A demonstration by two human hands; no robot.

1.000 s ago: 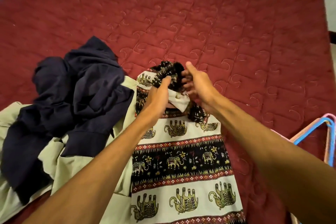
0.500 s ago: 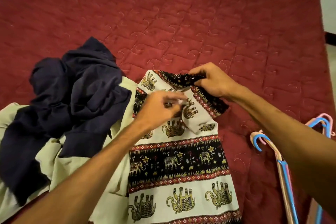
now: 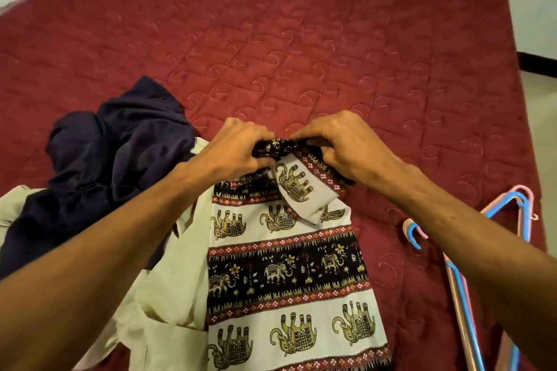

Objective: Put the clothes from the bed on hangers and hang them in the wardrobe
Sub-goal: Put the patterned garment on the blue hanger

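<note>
Head view: a red quilted bed (image 3: 301, 39) fills the room, pale floor at its right edge. The elephant-print shirt (image 3: 286, 265) lies near the front edge; left hand (image 3: 238, 150) and right hand (image 3: 340, 147) pinch its bunched top edge, knuckles up, beside a navy garment (image 3: 114, 159), a cream garment (image 3: 174, 280) and hangers (image 3: 470, 250)

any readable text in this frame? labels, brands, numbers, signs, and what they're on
None can be read.
elephant-print garment: only a pattern of elephants, flowers and bands, no letters.
navy garment, cream garment, hangers, red bedspread: no label or print shows.
The left hand and right hand grip the printed garment's top edge, so any tag there is hidden.
</note>
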